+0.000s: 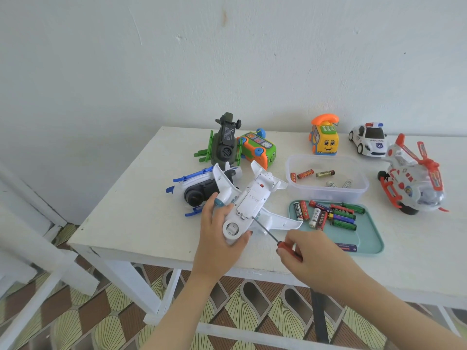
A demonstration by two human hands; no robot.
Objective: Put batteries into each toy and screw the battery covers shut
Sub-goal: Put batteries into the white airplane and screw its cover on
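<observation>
Fingers: the left hand (219, 238) curled round the nose of an upturned white toy plane (252, 200); the right hand (305, 251) pinched a red-handled screwdriver (267, 232), its tip at the plane's belly cover.
Edges: the plane sat near the white table's (141, 198) front edge, with the widest stretch of tabletop to its left.
Clear tub (298, 188): behind the tray, holding a few loose batteries (324, 173).
Teal tray (366, 238): just right of the plane's wing, holding a heap of batteries (338, 215).
</observation>
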